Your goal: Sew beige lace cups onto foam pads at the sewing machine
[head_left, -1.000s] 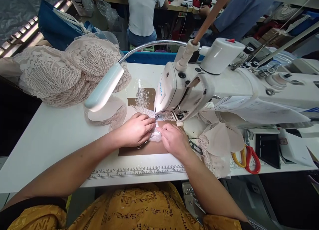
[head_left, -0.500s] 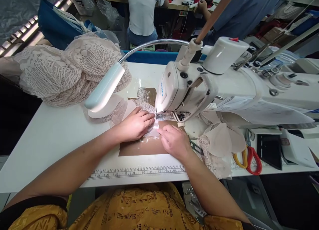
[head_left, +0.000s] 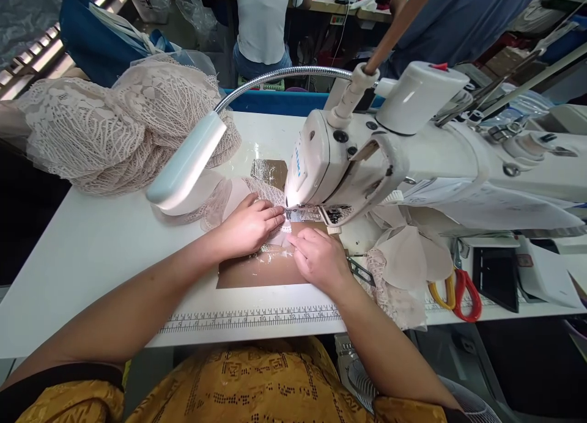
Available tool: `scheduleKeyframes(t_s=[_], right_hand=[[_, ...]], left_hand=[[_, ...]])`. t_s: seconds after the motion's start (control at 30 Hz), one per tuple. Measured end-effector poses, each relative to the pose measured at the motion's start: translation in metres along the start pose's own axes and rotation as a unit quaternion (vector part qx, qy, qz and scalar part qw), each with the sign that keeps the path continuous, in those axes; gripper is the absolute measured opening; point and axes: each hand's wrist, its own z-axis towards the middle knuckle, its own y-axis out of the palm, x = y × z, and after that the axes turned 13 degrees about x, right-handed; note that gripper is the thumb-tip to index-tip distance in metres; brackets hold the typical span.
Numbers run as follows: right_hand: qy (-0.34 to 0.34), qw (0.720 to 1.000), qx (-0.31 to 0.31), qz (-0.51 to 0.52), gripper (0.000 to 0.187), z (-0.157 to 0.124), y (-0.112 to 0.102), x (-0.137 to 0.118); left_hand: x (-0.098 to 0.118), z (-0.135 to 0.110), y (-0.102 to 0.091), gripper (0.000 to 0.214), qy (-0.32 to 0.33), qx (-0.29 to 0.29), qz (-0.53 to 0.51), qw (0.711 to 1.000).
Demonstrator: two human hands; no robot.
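A pale lace fabric piece (head_left: 280, 236) lies under the presser foot (head_left: 288, 215) of a white sewing machine (head_left: 308, 160). My left hand (head_left: 251, 227) rests flat on the lace left of the needle area, its fingers stretched towards the foot. On the near side of the foot, my right hand (head_left: 320, 259) has curled fingers, with thumb and forefinger at the fabric's edge. The pinched edge is partly hidden by the fingers. Beneath the work is a brown sheet (head_left: 261, 273) under shiny clear film.
A lamp (head_left: 186, 163) on a bendy metal neck hangs over my left forearm. Bundled lace (head_left: 87, 136) is piled back left. To the right lie cup-shaped pieces (head_left: 403, 258), red-and-yellow-handled scissors (head_left: 468, 296) and a dark tray (head_left: 495, 279). Two people work behind the machine.
My hands stay almost in place at the presser foot, and the view shifts slightly. At the back right, a co-worker's hand has moved up and to the right.
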Motion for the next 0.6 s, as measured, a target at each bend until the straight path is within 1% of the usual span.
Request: scheduleKeyframes(t_s=[0.17, 0.27, 0.4, 0.5, 0.6], right_hand=[[0.020, 1.000, -0.015, -0.008, 0.038, 0.007, 0.004, -0.001], [0.035, 0.999, -0.019, -0.011, 0.041, 0.008, 0.006, -0.002], [0.034, 0.999, -0.025, -0.010, 0.042, 0.009, 0.005, -0.004], [0.031, 0.999, -0.030, -0.003, 0.041, 0.010, 0.004, -0.004], [0.039, 0.999, -0.030, 0.003, 0.038, 0.013, 0.004, -0.003]], left_hand=[[-0.006, 0.000, 0.005, 0.038, -0.032, 0.017, 0.020, 0.999], [-0.008, -0.001, 0.005, 0.037, -0.050, 0.030, 0.029, 0.998], [-0.008, -0.003, 0.004, 0.038, -0.069, 0.040, 0.055, 0.995], [-0.010, -0.004, 0.005, 0.039, -0.088, 0.042, 0.058, 0.994], [-0.013, -0.007, 0.002, 0.040, -0.088, 0.033, 0.047, 0.994]])
